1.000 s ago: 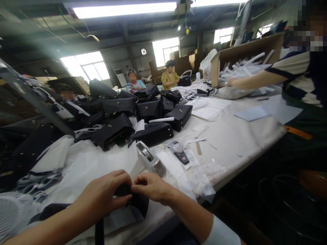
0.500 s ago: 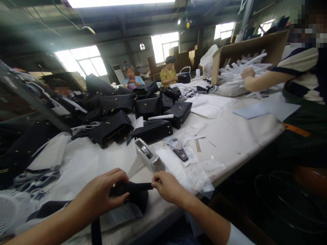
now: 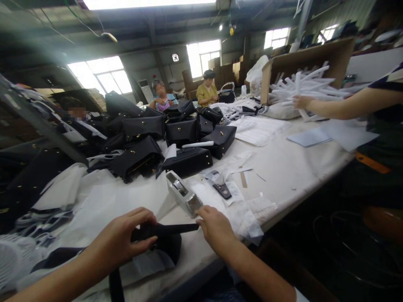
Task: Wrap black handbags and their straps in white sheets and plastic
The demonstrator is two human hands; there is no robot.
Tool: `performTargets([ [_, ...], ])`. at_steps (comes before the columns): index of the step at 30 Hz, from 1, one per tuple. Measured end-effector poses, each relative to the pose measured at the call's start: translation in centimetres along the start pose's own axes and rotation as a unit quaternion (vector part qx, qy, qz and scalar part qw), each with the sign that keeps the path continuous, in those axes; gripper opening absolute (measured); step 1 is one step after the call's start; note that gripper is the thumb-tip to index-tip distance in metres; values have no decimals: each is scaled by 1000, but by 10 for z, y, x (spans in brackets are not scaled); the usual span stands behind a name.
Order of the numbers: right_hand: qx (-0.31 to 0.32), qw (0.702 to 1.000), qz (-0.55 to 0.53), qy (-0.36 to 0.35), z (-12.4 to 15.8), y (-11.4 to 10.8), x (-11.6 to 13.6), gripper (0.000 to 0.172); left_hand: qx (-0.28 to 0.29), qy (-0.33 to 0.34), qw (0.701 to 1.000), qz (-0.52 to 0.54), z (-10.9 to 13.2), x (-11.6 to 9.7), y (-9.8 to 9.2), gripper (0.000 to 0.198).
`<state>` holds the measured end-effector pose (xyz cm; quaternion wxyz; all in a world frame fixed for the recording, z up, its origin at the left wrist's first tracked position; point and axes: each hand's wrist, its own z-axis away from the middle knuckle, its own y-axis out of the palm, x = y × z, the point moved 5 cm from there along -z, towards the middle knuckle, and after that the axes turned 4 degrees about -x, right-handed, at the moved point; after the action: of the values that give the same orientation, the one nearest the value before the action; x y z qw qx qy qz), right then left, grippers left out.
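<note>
A black strap [image 3: 178, 228] is stretched nearly level between my hands, low over the table's near edge. My left hand [image 3: 127, 235] curls its fingers and thumb around the strap's thicker left part. My right hand [image 3: 217, 230] pinches the strap's far end between thumb and fingers. Beneath them lies a dark piece [image 3: 172, 247], perhaps part of a bag, on translucent wrapping [image 3: 151, 264]; my left hand and arm hide much of it. Another black strip [image 3: 116, 285] hangs down below my left wrist. Just beyond my right fingers stands a grey tape dispenser [image 3: 181, 191].
Black handbags [image 3: 182, 132] are heaped beyond the white-covered table [image 3: 280, 167]. Plastic packets and a dark tag [image 3: 223, 191] lie right of the dispenser. A co-worker's arm [image 3: 340, 105] reaches to a cardboard box [image 3: 315, 52] of white tubes. A metal post slants at left.
My right hand has moved right with the strap's end, so more strap shows between my hands. My left hand has barely shifted. The co-worker at right has moved, a white tube now near their hand.
</note>
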<state>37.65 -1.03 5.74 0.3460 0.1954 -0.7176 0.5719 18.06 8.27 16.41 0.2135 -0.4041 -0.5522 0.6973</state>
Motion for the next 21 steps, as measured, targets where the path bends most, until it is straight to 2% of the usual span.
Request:
performTargets([
  [2,-33,991,-106,-80,2,1,27,25,-2,4,1000,8,0,1,0,14],
  [4,-34,968,-215,-127,3,7,49,22,-8,10,1000,19,2,3,-1,18],
  [7,-16,952,-295,-84,1,21,58,13,-32,-1,999,31,7,8,-3,30],
  [9,-9,943,-330,-35,-2,26,55,11,-58,-38,997,29,12,13,-6,42],
  [11,7,931,-364,-1,-4,30,51,10,-61,-83,994,23,15,17,-8,47],
  [14,44,914,-403,27,-7,36,50,6,-3,-122,992,39,14,17,-5,44],
  [16,65,901,-428,38,-8,40,51,7,39,-143,984,103,12,18,-2,41],
  [19,69,890,-449,44,-7,43,53,8,73,-201,940,266,11,31,7,43],
  [21,66,890,-450,38,-6,43,55,10,95,-243,906,333,12,45,14,48],
])
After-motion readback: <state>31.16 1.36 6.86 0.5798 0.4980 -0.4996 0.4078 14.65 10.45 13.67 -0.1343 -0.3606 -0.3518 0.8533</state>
